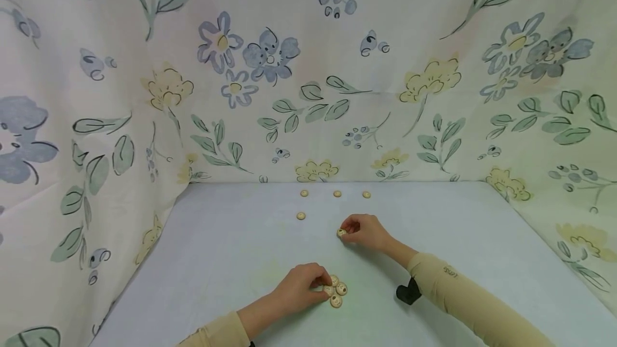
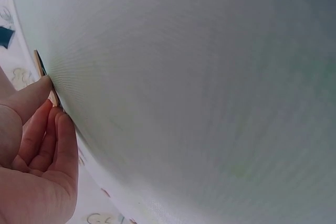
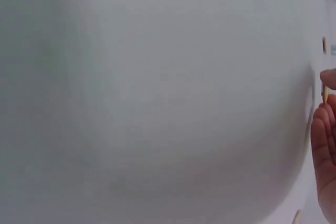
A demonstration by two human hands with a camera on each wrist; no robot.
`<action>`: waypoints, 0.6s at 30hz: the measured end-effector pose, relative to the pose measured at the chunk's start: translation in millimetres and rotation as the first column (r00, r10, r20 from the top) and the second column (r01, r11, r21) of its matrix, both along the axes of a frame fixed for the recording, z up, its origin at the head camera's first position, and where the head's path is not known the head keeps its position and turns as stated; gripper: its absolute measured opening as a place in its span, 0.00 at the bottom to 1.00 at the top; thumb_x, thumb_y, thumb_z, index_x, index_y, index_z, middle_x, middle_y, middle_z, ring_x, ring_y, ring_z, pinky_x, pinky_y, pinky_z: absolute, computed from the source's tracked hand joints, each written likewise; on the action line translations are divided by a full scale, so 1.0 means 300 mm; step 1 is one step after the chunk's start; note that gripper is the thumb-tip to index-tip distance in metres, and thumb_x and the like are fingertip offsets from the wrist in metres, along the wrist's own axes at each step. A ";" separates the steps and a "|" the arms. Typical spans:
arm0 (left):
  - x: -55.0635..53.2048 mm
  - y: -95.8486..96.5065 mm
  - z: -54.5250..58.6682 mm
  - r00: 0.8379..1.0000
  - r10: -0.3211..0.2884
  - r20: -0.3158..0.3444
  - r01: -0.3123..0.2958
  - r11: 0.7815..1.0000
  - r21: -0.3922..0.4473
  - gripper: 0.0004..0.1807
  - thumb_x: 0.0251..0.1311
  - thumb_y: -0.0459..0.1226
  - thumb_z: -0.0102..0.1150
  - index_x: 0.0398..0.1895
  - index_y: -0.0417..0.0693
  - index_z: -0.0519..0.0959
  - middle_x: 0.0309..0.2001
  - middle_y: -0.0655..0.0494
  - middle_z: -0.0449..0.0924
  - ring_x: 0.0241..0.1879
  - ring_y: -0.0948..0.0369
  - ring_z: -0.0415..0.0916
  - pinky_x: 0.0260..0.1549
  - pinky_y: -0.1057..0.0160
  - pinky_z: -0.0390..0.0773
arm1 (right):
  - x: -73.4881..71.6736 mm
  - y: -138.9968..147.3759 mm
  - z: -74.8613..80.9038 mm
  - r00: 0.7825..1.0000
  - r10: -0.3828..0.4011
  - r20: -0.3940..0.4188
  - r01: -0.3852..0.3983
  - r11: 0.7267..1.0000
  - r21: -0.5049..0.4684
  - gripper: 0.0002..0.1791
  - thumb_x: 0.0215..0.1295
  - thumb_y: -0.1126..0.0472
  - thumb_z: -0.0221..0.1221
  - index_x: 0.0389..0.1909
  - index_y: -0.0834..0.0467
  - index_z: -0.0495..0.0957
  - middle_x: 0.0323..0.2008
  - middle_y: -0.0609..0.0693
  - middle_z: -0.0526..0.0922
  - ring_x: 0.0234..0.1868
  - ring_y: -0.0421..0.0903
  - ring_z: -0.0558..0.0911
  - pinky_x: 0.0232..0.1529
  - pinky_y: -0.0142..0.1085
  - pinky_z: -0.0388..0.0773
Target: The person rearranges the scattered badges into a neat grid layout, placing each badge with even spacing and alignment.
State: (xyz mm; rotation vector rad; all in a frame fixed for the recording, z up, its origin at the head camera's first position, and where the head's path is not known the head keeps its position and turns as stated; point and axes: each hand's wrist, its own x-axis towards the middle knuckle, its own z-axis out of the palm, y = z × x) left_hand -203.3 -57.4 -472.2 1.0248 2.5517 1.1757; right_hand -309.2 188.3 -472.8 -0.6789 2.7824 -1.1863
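Observation:
Small round wooden discs with dark marks on their faces lie on the white table. My left hand (image 1: 301, 289) pinches one wooden disc (image 1: 329, 291) by its edge, at the left of a tight cluster of several discs (image 1: 336, 301). Seen edge-on in the left wrist view, that disc sits between thumb and fingers of the left hand (image 2: 44, 140). Farther back, my right hand (image 1: 367, 232) pinches another disc (image 1: 341, 232) between thumb and fingertips. Only part of the right hand (image 3: 326, 135) shows at the right wrist view's edge.
Three discs stand in a row near the table's back edge, among them a middle disc (image 1: 337, 194). A single disc (image 1: 301, 216) lies in front of the row's left end. Floral cloth (image 1: 318, 122) hangs behind and on both sides. A black wrist device (image 1: 408, 291) sits under the right sleeve.

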 end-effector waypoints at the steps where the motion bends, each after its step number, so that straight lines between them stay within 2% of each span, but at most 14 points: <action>1: 0.000 0.001 0.000 1.000 0.003 0.008 -0.003 1.000 -0.001 0.07 0.55 0.33 0.69 0.36 0.48 0.81 0.35 0.64 0.78 0.35 0.71 0.74 0.38 0.71 0.76 | -0.013 -0.001 0.000 1.000 -0.015 0.003 0.015 1.000 -0.001 0.09 0.55 0.60 0.70 0.35 0.56 0.83 0.26 0.43 0.78 0.28 0.40 0.75 0.29 0.31 0.73; 8: 0.007 0.006 0.018 1.000 0.009 0.022 -0.008 1.000 -0.005 0.08 0.54 0.33 0.70 0.36 0.48 0.81 0.34 0.64 0.79 0.35 0.70 0.74 0.37 0.71 0.75 | -0.086 -0.009 -0.005 0.994 -0.107 0.012 0.107 0.994 -0.003 0.09 0.53 0.61 0.71 0.34 0.57 0.83 0.26 0.44 0.79 0.28 0.41 0.75 0.28 0.33 0.73; 18: 0.006 0.002 0.016 1.000 0.013 0.026 -0.013 1.000 -0.014 0.07 0.55 0.35 0.70 0.36 0.49 0.81 0.34 0.65 0.78 0.35 0.70 0.73 0.37 0.72 0.74 | -0.132 -0.023 -0.005 0.986 -0.160 0.040 0.159 0.987 0.038 0.09 0.55 0.60 0.70 0.34 0.59 0.83 0.27 0.46 0.79 0.29 0.42 0.75 0.30 0.34 0.72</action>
